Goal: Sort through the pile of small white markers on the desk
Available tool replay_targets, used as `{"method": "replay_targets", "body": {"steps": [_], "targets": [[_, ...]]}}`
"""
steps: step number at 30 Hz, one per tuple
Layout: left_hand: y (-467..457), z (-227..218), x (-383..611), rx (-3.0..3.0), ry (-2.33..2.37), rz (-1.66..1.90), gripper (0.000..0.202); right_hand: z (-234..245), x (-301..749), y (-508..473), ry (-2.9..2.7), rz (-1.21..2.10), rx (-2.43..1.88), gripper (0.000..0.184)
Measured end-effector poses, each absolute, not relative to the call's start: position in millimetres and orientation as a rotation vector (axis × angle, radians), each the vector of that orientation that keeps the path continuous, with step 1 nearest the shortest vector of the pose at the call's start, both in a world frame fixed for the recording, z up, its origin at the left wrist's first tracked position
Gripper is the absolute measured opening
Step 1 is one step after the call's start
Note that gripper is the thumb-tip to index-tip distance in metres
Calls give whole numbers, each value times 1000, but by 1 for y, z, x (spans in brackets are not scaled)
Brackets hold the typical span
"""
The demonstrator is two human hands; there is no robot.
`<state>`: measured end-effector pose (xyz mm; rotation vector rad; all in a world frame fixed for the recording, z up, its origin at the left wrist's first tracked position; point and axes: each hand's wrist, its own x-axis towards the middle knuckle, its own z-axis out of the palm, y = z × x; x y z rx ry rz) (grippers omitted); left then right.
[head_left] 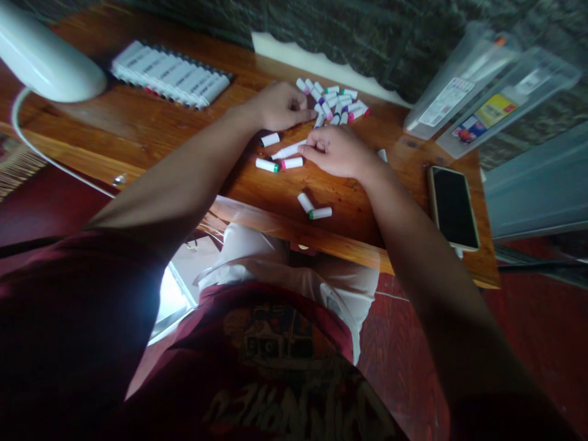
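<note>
My right hand (342,152) is closed, thumb and fingertips pinching the end of a slim white marker (288,150) that slants down to the left, just above the table. Curled fingers and an extended thumb bring my left hand (282,105) to the edge of a pile of short white marker caps (340,103) with pink, purple and green ends; whatever it grips is hidden. Close below the hands lie a black-ended cap (269,140), a green-ended cap (267,165) and a pink-ended cap (292,163). Two more green-ended caps (320,213) rest nearer the front edge.
A row of white markers (169,73) lies at the back left, beside a white lamp-like object (55,61) with a cable. To the right stand two clear plastic cases (498,113) and a phone (454,208). A scalloped pale strip (316,64) runs along the wall.
</note>
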<state>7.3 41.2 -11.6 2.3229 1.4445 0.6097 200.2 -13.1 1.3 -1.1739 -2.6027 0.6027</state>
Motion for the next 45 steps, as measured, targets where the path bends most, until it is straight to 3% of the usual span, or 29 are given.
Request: {"method": "replay_targets", "body": {"steps": [20,31,45], "targets": [[32,-5,11,2410,1545,528,40,12,202,-20,-2744,358,-1127,34],[38,-8,8,2387,1512,545,32,6,200,-20,-2662,425,-1142,29],[43,-18,3,2334,1447,658,39,2,201,-18,-2591,569,-1108,33]]}}
